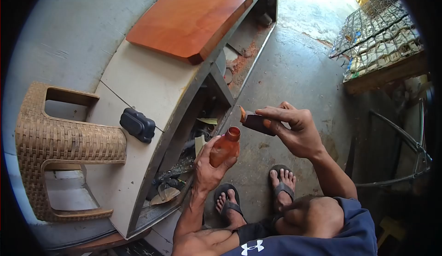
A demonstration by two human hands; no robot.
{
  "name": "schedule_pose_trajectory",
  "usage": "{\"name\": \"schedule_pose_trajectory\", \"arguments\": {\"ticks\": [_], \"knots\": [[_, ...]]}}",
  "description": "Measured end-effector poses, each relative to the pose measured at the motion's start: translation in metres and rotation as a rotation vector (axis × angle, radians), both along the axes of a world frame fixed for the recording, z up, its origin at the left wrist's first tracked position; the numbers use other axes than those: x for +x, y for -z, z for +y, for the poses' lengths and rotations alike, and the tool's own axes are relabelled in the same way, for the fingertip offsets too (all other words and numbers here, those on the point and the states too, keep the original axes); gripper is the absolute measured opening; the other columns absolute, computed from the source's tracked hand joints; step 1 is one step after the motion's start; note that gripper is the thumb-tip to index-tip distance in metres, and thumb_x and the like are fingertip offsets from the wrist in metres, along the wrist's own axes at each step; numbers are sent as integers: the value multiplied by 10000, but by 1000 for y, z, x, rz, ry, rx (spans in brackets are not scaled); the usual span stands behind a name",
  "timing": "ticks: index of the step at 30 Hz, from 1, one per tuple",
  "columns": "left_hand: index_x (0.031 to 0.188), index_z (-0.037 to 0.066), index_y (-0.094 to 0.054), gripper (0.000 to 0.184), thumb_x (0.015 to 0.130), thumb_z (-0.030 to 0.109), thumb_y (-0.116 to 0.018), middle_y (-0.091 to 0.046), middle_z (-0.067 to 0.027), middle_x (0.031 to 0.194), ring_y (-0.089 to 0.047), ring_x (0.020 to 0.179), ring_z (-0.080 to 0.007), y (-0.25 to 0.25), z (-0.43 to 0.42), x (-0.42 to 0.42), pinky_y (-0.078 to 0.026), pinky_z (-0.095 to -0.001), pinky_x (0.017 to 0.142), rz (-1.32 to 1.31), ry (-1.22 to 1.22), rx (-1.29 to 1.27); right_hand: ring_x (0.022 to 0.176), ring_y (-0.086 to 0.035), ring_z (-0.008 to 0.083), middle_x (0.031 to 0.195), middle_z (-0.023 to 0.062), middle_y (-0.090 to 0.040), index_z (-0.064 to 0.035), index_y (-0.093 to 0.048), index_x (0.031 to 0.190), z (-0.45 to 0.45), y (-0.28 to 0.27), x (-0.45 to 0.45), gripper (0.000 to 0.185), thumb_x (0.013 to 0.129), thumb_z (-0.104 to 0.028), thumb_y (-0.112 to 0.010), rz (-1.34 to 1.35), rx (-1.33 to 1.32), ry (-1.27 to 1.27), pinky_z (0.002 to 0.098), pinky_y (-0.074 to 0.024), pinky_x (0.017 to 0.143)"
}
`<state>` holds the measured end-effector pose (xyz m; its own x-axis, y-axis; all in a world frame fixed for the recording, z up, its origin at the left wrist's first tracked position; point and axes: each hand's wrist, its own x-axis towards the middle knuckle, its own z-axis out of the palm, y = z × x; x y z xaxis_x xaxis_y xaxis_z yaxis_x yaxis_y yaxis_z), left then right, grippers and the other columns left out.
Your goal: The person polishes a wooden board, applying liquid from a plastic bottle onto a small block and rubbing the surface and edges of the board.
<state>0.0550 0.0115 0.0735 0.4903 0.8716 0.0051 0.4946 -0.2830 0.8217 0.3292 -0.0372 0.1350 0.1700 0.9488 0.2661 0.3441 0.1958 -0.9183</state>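
My left hand [206, 169] is wrapped round an uncapped, orange-brown translucent bottle [224, 150]. My right hand [296, 126] pinches a dark brown, orange-tipped strip [258, 124], possibly folded, near its mouth. Beyond, a glossy orange-brown slab [189, 21] lies on the white worktop [142, 72].

Left hand [207, 169] curled, right hand [298, 129] higher, fingers [272, 113] pinched, 2 forearms [336, 175] forward, left fingers partly hidden, probably wrapped

Left grip [206, 172] around reddish bottle [224, 148]
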Motion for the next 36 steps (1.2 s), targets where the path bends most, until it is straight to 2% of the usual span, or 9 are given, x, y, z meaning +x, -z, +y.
{"name": "schedule_pose_trajectory", "arguments": {"ticks": [5,11,13,17,19,29,31,34,36], "knots": [[1413,122,-566,765,793,455,-863,-654,-175,1121,-686,1023,-359,-26,-3,5,-562,-448,865,149,15,96,738,-598,229,1053,120,-775,-68,-769,1157,-9,3,-5,301,858,-41,-751,-162,30,-1,363,-530,710],[1349,105,-630,713,762,423,-880,-626,-171,965,-653,845,-336,-47,-10,4,-496,-468,789,343,36,275,785,-660,288,974,157,-758,-100,-769,1159,-14,27,-11,305,861,-40,-740,-174,8,-64,405,-543,741],[1331,104,-647,695,762,433,-873,-615,-166,923,-632,794,-315,-52,-12,4,-461,-471,782,418,88,340,785,-672,301,933,183,-743,-117,-771,1164,-13,31,-9,276,897,-71,-720,-141,-160,-98,414,-543,731],[1327,107,-646,684,772,445,-860,-619,-165,905,-631,794,-325,-72,-17,8,-456,-481,801,560,125,295,759,-667,283,863,176,-722,-128,-772,1170,-24,43,-15,256,926,-97,-703,-163,-210,-104,402,-531,703],[1315,105,-668,684,744,415,-882,-636,-166,946,-609,834,-341,-85,-19,14,-467,-457,798,652,124,281,725,-649,257,808,160,-695,-124,-771,1171,-29,50,-16,253,929,-99,-704,-80,-213,-91,392,-510,670],[1303,137,-668,639,772,442,-853,-646,-163,964,-610,856,-359,-86,-17,23,-460,-470,823,703,135,201,675,-628,233,790,147,-680,-122,-771,1181,-29,61,-15,253,939,-110,-702,-79,-251,-97,391,-494,644],[1208,111,-647,513,828,414,-812,-647,-189,930,-678,815,-395,-85,-17,22,-463,-517,863,692,159,222,675,-637,240,796,148,-679,-124,-769,1187,-30,68,-15,260,935,-114,-706,-77,-254,-88,392,-495,647],[1296,150,-670,639,766,457,-851,-652,-161,966,-627,878,-373,-82,-16,23,-464,-469,842,736,135,167,680,-640,247,799,151,-679,-125,-769,1188,-30,66,-16,266,929,-113,-711,-88,-298,-92,393,-497,649],[1294,149,-671,639,764,455,-853,-654,-161,965,-630,872,-370,-80,-16,23,-464,-473,844,725,128,164,680,-641,250,798,152,-678,-125,-770,1185,-29,66,-16,263,929,-114,-710,-96,-301,-88,393,-497,650]]}}
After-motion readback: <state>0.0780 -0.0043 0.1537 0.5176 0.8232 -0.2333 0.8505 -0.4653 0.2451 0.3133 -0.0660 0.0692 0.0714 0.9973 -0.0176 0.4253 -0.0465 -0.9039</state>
